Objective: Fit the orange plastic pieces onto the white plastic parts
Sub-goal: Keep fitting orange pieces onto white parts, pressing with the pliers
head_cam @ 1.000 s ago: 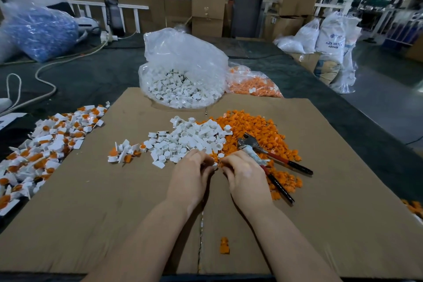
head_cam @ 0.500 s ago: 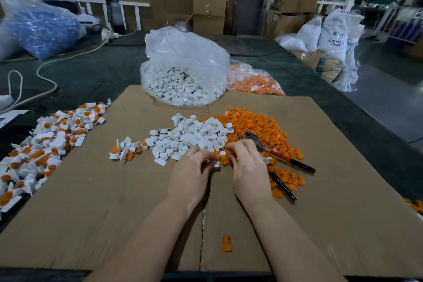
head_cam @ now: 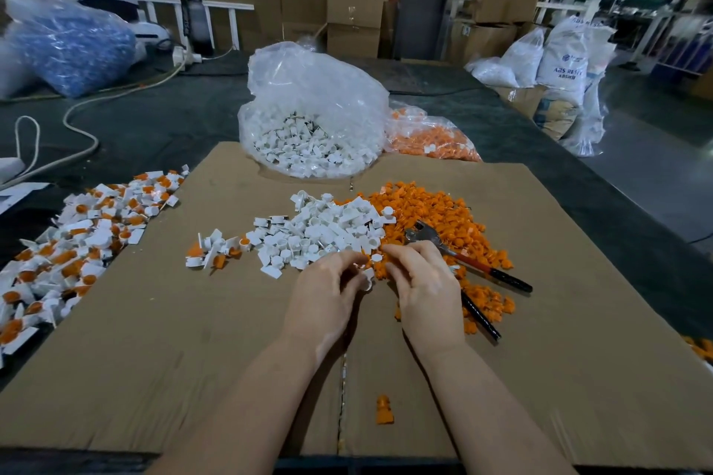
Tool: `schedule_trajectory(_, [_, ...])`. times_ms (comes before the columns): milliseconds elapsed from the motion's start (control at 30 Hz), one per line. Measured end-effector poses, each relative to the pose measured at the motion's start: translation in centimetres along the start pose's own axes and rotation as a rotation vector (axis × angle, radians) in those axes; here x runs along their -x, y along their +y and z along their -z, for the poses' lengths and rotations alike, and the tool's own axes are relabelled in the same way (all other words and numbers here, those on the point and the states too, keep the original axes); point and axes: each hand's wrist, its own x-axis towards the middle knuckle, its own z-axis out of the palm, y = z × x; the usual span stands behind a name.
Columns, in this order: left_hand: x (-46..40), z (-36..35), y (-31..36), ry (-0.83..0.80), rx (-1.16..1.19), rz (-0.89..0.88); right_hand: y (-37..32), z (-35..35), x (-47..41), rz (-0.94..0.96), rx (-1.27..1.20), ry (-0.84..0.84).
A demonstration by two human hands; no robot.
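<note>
Both hands work together: my left hand [head_cam: 328, 295] pinches a white part [head_cam: 367, 279], my right hand [head_cam: 422, 285] curls beside it, and a far sack [head_cam: 566, 64] reads "ABS RESIN".

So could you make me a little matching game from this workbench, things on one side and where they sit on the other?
Things:
1. pliers
2. clear bag of white parts
3. lone orange piece
4. finished pile

Places:
A. far edge of the cardboard, middle
B. off the cardboard's left side
C. on the loose orange heap, beside the right hand
D. near edge of the cardboard, between the forearms

Pairs: 1-C, 2-A, 3-D, 4-B
</note>
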Motion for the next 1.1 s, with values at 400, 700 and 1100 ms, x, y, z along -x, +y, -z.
schedule_trajectory(400, [0.03, -0.02, -0.15, 0.051, 0.091, 0.085, 0.01, 0.23, 0.2, -0.017, -0.005, -0.014])
schedule_trajectory(700, [0.15, 0.22, 0.11, 0.075, 0.196, 0.134, -0.43, 0.19, 0.18, 0.042, 0.047, -0.012])
schedule_trajectory(1100, [0.35, 0.32, 0.09, -0.075, 0.232, 0.098, -0.3, -0.01, 0.24, 0.042, 0.117, -0.079])
